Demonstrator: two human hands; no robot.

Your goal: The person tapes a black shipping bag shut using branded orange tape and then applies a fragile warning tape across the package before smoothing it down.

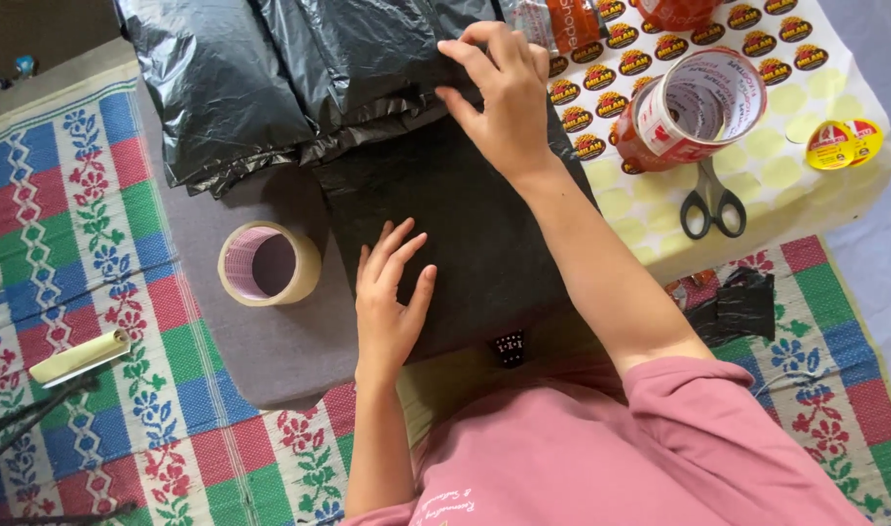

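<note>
The left hand lies flat on a black parcel. Its fingers are spread wide and point up and away from the person. It presses down on the near part of the parcel and grips nothing.

The right hand reaches across to the far end of the same parcel. Its fingers are bent a little, and the fingertips touch the edge where the parcel meets a pile of shiny black plastic bags. The hand is partly open. I cannot tell if it pinches the wrap or only pushes on it.

The black parcel sits in the middle, right in front of the person, on a grey pad. The pad lies on a woven mat with red, green and blue stripes and flowers.

A roll of clear tape stands on the pad just left of the parcel, near the left hand. A roll of red and white tape lies to the right on a sheet of round stickers. Black scissors lie just below that roll. A small yellow roll of paper lies on the mat, far to the left. The person wears a pink sleeve.
</note>
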